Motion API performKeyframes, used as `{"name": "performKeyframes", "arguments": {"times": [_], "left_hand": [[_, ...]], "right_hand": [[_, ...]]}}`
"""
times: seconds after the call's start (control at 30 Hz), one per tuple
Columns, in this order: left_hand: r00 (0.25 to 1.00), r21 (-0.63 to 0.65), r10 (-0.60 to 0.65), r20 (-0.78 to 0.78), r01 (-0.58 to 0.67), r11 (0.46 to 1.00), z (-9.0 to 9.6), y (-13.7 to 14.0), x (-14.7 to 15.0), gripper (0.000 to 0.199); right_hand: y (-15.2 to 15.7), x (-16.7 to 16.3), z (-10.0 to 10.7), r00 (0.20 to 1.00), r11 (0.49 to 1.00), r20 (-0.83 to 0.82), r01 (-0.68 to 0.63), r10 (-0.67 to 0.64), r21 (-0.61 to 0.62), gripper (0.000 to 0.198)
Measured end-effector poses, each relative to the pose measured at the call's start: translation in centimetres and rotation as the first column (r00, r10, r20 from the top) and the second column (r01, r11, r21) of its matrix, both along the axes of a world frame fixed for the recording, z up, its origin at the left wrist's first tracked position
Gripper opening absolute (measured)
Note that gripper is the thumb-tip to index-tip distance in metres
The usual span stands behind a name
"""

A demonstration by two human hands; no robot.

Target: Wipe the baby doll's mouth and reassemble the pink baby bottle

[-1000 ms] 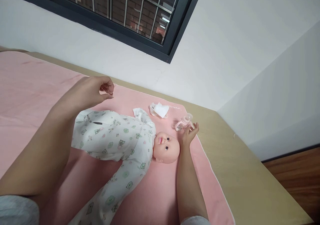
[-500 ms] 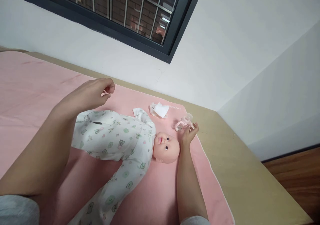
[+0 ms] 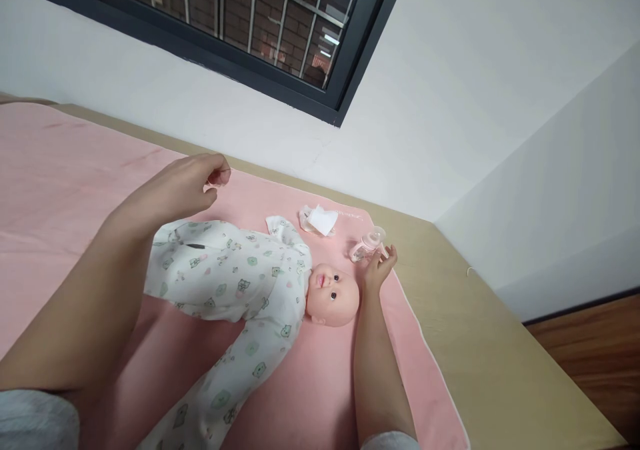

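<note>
A baby doll (image 3: 333,297) lies on its back, head to the right. It has a white garment (image 3: 250,270) printed with green bears, one sleeve stretched toward me. Above the doll's lower body hovers my left hand (image 3: 187,187), fingers curled, with a gap between thumb and fingertips and nothing clear in it. Beyond the doll's head, my right hand (image 3: 379,270) has its fingers on the handle of a clear and pink baby bottle (image 3: 367,242), which is tilted on the cloth. Part of the bottle is hidden behind the fingers.
A pink cloth (image 3: 310,383) covers much of the wooden surface (image 3: 450,317). A crumpled white tissue (image 3: 320,220) lies beyond the doll's shoulder. White walls and a dark-framed window (image 3: 340,97) rise behind.
My left thumb and fingertips have parted slightly, and the thin pale streak seen between them earlier is hardly visible. My right hand, the bottle and the doll stay in place.
</note>
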State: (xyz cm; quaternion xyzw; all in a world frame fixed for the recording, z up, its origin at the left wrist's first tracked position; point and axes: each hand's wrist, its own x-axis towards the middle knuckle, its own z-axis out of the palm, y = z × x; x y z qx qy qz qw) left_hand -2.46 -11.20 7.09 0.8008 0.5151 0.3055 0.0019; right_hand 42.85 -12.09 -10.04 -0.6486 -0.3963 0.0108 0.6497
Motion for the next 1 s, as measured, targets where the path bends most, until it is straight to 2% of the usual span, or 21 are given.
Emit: {"name": "performKeyframes", "arguments": {"times": [0.13, 0.43, 1.0], "left_hand": [[1.000, 0.034, -0.007, -0.014, 0.007, 0.999, -0.2, 0.2, -0.1, 0.019], [1.000, 0.012, -0.012, -0.015, 0.013, 1.000, -0.3, 0.4, 0.0, 0.022], [0.997, -0.047, 0.028, 0.070, -0.025, 0.999, 0.7, -0.7, 0.4, 0.015]], "right_hand": [[0.1, 0.1, -0.1, 1.000, 1.000, 0.000, -0.007, 0.007, -0.002, 0.065], [0.1, 0.1, -0.1, 1.000, 1.000, -0.008, -0.012, 0.012, -0.005, 0.063], [0.4, 0.5, -0.6, 1.000, 1.000, -0.010, -0.016, 0.016, -0.001, 0.069]]}}
